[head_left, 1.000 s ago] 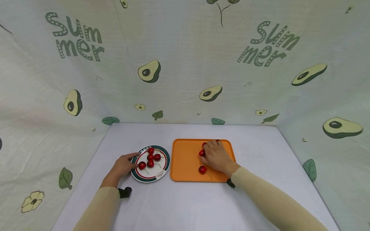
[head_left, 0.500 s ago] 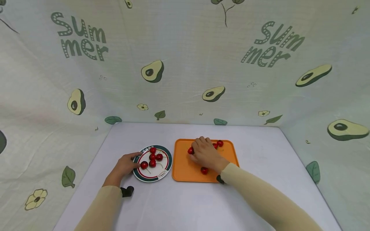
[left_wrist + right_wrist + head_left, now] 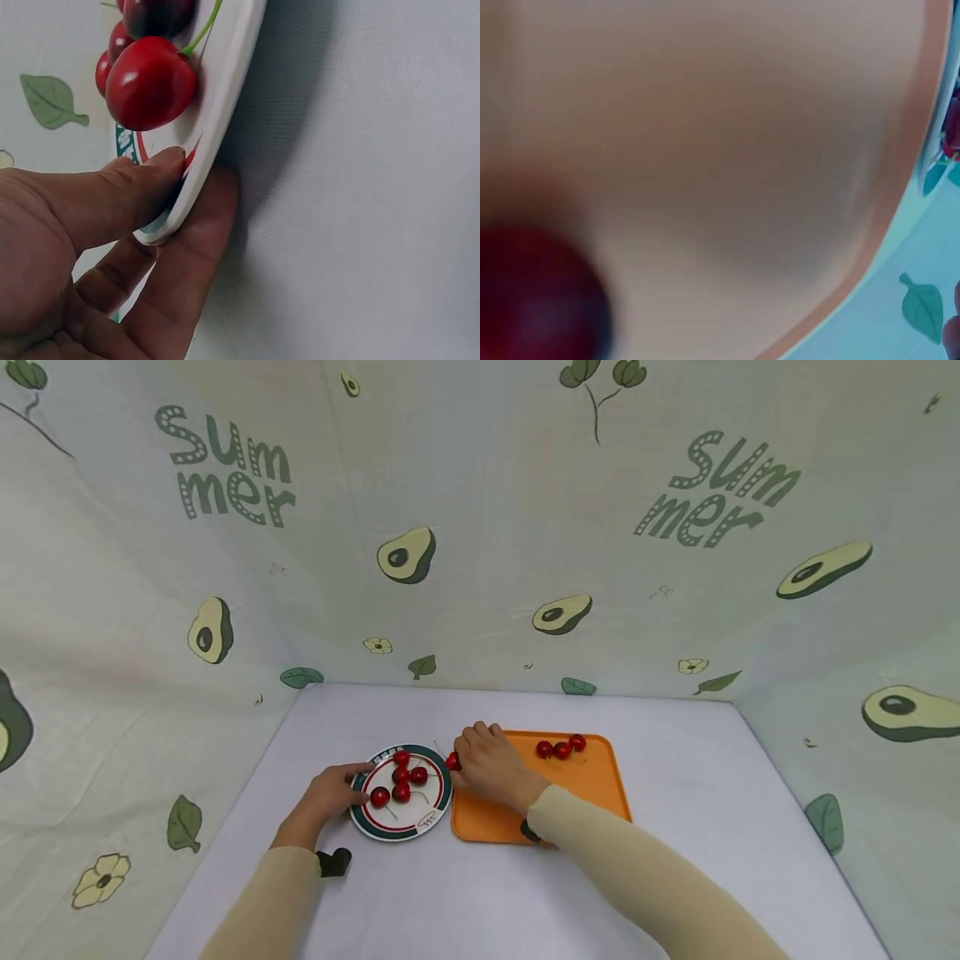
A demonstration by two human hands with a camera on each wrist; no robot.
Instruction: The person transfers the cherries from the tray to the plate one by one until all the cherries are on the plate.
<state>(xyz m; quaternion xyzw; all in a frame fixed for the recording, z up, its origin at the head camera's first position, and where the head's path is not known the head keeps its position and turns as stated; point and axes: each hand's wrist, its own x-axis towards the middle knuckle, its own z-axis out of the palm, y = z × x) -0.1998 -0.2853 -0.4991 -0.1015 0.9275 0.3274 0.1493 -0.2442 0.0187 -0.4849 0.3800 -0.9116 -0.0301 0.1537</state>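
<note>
My left hand (image 3: 330, 795) grips the left rim of a round white plate (image 3: 411, 816) with a green and red border. In the left wrist view its thumb (image 3: 142, 191) lies on top of the rim, fingers underneath. Several red cherries (image 3: 379, 797) with green stems lie on the plate. My right hand (image 3: 491, 767) holds a cherry (image 3: 453, 761) at its fingertips, between plate and orange tray (image 3: 480, 823). On the tray's far right lie three cherries (image 3: 562, 750). A blurred cherry (image 3: 536, 300) sits close to the camera in the right wrist view.
Plate and tray stand side by side on a white-covered table (image 3: 435, 902). A pale cloth (image 3: 480, 527) printed with avocados and leaves hangs behind and at the sides. A black wrist mount (image 3: 334, 862) is on the left wrist.
My right hand has moved left across the tray with the cherry, up to the plate's right edge, uncovering the cherries at the back right. My left hand keeps its grip on the plate.
</note>
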